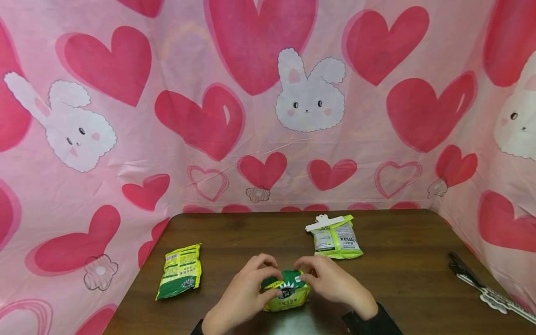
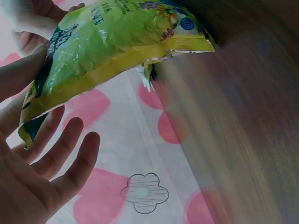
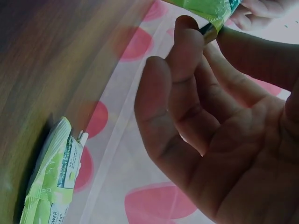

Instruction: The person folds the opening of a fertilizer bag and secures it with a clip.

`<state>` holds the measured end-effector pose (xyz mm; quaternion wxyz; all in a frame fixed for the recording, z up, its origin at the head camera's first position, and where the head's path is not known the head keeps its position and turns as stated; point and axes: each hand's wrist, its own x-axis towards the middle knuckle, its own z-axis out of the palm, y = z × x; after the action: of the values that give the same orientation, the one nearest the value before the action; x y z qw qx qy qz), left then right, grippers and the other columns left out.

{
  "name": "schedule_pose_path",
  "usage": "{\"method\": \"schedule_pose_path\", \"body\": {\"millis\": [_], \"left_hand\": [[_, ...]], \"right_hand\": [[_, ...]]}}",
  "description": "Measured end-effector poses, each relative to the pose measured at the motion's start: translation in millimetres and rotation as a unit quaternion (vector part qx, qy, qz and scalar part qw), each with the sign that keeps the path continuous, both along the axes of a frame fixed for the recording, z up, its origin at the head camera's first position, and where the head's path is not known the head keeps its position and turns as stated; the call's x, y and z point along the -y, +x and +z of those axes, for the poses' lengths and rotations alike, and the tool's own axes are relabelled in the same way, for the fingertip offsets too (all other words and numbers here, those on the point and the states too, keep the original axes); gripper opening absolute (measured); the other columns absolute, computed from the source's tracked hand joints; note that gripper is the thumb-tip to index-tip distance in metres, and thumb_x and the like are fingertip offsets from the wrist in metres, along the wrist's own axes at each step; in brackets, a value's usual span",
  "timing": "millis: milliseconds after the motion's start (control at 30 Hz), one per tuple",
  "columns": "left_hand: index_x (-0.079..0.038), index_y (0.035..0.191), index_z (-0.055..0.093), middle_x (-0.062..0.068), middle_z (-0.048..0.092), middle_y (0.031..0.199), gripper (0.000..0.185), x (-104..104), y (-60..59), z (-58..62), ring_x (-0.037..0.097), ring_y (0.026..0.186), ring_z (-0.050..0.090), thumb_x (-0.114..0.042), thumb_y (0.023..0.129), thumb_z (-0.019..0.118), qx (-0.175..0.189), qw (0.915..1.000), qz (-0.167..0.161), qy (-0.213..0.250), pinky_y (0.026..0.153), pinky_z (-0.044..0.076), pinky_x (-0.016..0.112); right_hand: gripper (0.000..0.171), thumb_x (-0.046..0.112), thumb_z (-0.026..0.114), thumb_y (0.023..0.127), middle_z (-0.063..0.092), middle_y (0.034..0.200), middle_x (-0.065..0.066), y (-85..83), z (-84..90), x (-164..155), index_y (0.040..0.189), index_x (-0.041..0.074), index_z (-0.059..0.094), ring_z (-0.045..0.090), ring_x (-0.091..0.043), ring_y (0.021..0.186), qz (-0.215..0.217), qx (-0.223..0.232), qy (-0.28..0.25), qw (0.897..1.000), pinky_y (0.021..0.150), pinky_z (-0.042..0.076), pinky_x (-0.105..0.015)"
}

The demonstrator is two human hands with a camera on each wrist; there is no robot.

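Head view, nearest first: both hands meet at the near edge of the table point(image 1: 398, 288), over a small green and yellow packet point(image 1: 286, 293). Left hand point(image 1: 244, 293) has its fingers curled round the packet's left end; right hand point(image 1: 331, 281) pinches the right end, fingers bent over the top. Packet lies at near centre of the table, held between the two hands.

Left wrist view adds what the head view hides: the packet point(image 2: 112, 46) is lifted and tilted, its crimped yellow seam catching light, with the left hand's fingers point(image 2: 70, 154) spread beneath it and the thumb pressing its side (palm open below, grip at the end only). Right wrist view shows the right hand point(image 3: 210, 126) with its fingers point(image 3: 187, 51) curled, tips nipping a corner of the packet point(image 3: 210, 9).

Farther out: a second green and yellow packet point(image 1: 180, 271) lies flat to the left, well apart from the hands. Beyond the right hand, a pale green packet point(image 1: 337, 239) with a white clip point(image 1: 322, 223) across its top; the right wrist view catches it too point(image 3: 51, 182). Black and white clips point(image 1: 481, 284) lie at the right edge.

Bare wood between the hands and each packet. Heart-and-rabbit backdrop point(image 1: 268, 93) closes the table's far and side edges.
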<state>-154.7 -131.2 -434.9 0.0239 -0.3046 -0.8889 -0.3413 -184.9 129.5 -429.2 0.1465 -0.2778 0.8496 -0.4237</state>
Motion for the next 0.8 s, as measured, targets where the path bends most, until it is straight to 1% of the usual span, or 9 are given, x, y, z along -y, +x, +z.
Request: {"method": "schedule_pose_path", "body": {"millis": [100, 200, 267, 367, 400, 467, 533, 667, 800], "left_hand": [[-0.027, 0.103, 0.077, -0.013, 0.057, 0.117, 0.017, 0.4, -0.5, -1.0, 0.011, 0.111, 0.053, -0.022, 0.090, 0.087, -0.005, 0.9999, 0.001, -0.010, 0.089, 0.054, 0.034], [-0.027, 0.103, 0.077, -0.015, 0.059, 0.112, 0.016, 0.7, -0.8, -1.6, 0.009, 0.107, 0.055, -0.023, 0.090, 0.086, -0.009, 0.9999, -0.001, -0.013, 0.086, 0.054, 0.033], [-0.027, 0.102, 0.077, -0.017, 0.060, 0.109, 0.015, 0.8, -0.9, -2.1, 0.008, 0.104, 0.055, -0.024, 0.091, 0.086, -0.012, 0.9998, -0.001, -0.014, 0.085, 0.054, 0.033], [-0.027, 0.102, 0.078, -0.018, 0.061, 0.105, 0.013, 0.9, -1.1, -3.3, 0.006, 0.102, 0.057, -0.025, 0.092, 0.085, -0.018, 0.9997, 0.004, -0.016, 0.083, 0.054, 0.033], [-0.027, 0.101, 0.078, -0.019, 0.062, 0.105, 0.012, 0.9, -1.2, -3.8, 0.006, 0.102, 0.057, -0.026, 0.092, 0.085, -0.020, 0.9996, 0.007, -0.017, 0.082, 0.054, 0.033], [-0.027, 0.101, 0.078, -0.019, 0.063, 0.103, 0.010, 0.8, -1.4, -4.9, 0.006, 0.101, 0.058, -0.027, 0.093, 0.084, -0.027, 0.9993, 0.014, -0.020, 0.081, 0.054, 0.032], [-0.027, 0.100, 0.078, -0.020, 0.064, 0.102, 0.010, 0.3, -1.6, -6.4, 0.005, 0.100, 0.059, -0.029, 0.093, 0.084, -0.039, 0.9988, 0.021, -0.022, 0.081, 0.054, 0.032], [-0.027, 0.099, 0.078, -0.021, 0.066, 0.099, 0.008, -0.4, -2.0, -7.7, 0.004, 0.098, 0.061, -0.029, 0.093, 0.084, -0.059, 0.9976, 0.031, -0.022, 0.079, 0.054, 0.032], [-0.029, 0.097, 0.077, -0.022, 0.067, 0.097, 0.007, -0.4, -2.5, -7.0, 0.005, 0.095, 0.062, -0.027, 0.094, 0.083, -0.053, 0.9978, 0.037, -0.018, 0.077, 0.054, 0.032]], "right_hand": [[0.019, 0.012, 0.065, 0.105, 0.066, 0.090, 0.006, -0.6, -1.4, -0.4, 0.123, 0.010, 0.073, 0.059, -0.010, 0.076, 0.013, 0.000, 0.005, 1.000, 0.065, 0.048, -0.031], [0.019, 0.014, 0.066, 0.105, 0.068, 0.098, 0.007, -0.6, -2.1, -1.3, 0.122, 0.011, 0.075, 0.061, -0.010, 0.084, 0.024, -0.015, 0.010, 1.000, 0.069, 0.050, -0.032], [0.019, 0.016, 0.067, 0.105, 0.068, 0.106, 0.007, -0.1, -1.6, -1.8, 0.122, 0.014, 0.076, 0.062, -0.011, 0.093, 0.029, -0.033, 0.019, 0.999, 0.076, 0.052, -0.033], [0.019, 0.020, 0.067, 0.105, 0.067, 0.118, 0.004, 1.4, -0.4, -2.4, 0.121, 0.018, 0.078, 0.062, -0.016, 0.108, 0.034, -0.062, 0.036, 0.997, 0.089, 0.053, -0.039], [0.020, 0.022, 0.067, 0.105, 0.066, 0.123, 0.002, 1.8, -0.1, -2.5, 0.122, 0.019, 0.078, 0.062, -0.018, 0.114, 0.037, -0.066, 0.040, 0.996, 0.092, 0.053, -0.041], [0.021, 0.025, 0.069, 0.104, 0.066, 0.127, 0.000, 2.4, 0.6, -2.6, 0.123, 0.019, 0.078, 0.062, -0.020, 0.119, 0.046, -0.067, 0.047, 0.996, 0.097, 0.052, -0.045], [0.023, 0.025, 0.072, 0.103, 0.068, 0.127, 0.001, 2.5, 1.1, -2.4, 0.124, 0.018, 0.077, 0.062, -0.018, 0.119, 0.055, -0.056, 0.045, 0.996, 0.098, 0.052, -0.046], [0.025, 0.020, 0.076, 0.099, 0.073, 0.120, 0.004, 1.2, 0.8, -2.0, 0.124, 0.013, 0.077, 0.065, -0.010, 0.112, 0.066, -0.028, 0.029, 0.997, 0.093, 0.055, -0.042], [0.024, 0.017, 0.076, 0.099, 0.075, 0.117, 0.002, 0.2, -0.1, -2.7, 0.122, 0.009, 0.077, 0.067, -0.008, 0.107, 0.063, -0.009, 0.028, 0.998, 0.089, 0.055, -0.038]]}}
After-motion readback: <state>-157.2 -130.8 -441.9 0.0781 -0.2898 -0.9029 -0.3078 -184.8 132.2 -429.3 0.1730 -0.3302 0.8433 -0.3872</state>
